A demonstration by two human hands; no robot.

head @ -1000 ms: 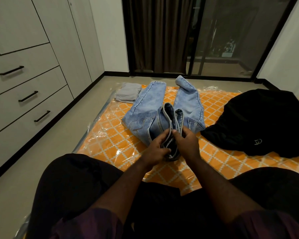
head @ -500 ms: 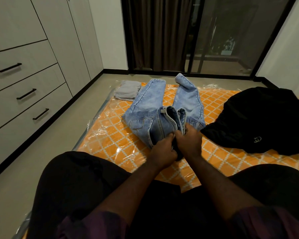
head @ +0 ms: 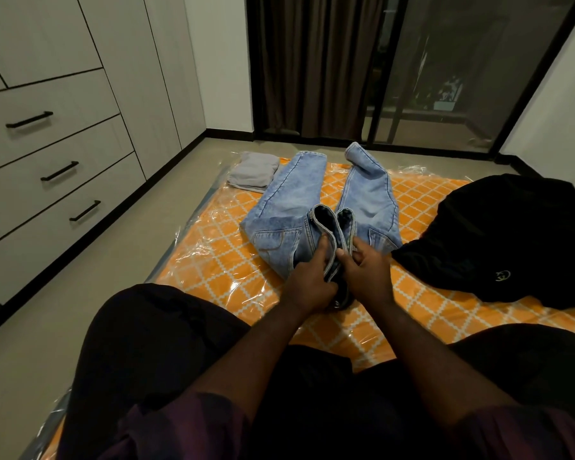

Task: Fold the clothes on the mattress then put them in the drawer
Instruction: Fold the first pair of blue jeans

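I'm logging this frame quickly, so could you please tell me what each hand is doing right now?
Left hand: closed, gripping the jeans at the waistband.
Right hand: closed, gripping the same waistband.

white wall point(head: 219, 61) | grey floor point(head: 47, 310) | brown curtain point(head: 306, 61) | dark glass door point(head: 445, 54)

Dim indoor light, sharp focus, wide-angle edge bending.
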